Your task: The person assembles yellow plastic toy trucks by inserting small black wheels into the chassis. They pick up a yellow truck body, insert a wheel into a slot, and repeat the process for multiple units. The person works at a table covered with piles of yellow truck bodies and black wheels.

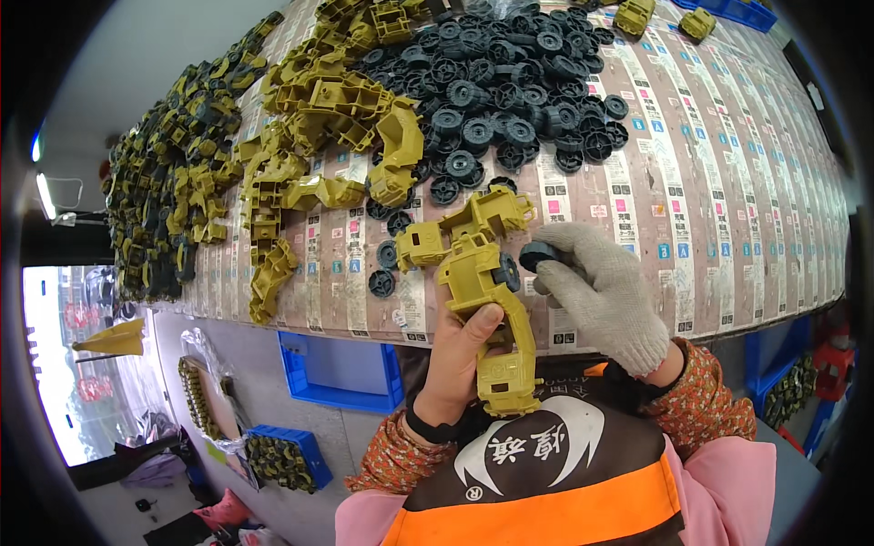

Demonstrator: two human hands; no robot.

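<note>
My bare left hand (pixel 457 350) is closed around a yellow plastic toy truck body (pixel 473 278), held just over the table's near edge. One black wheel (pixel 507 271) sits against the body's right side. In the fingers of my gloved right hand (pixel 608 296) is another black toy wheel (pixel 537 255), a short gap from the body. Another yellow body (pixel 487 216) lies just beyond the held one. Loose wheels (pixel 382 283) rest to its left. My left fingers are partly hidden behind the body.
A big heap of black wheels (pixel 492 82) covers the table's far middle. Yellow bodies (pixel 319 100) pile up left of it, with wheeled toy vehicles (pixel 173 173) at the far left. Below the table edge are a blue crate (pixel 341 400) and a filled blue bin (pixel 314 455).
</note>
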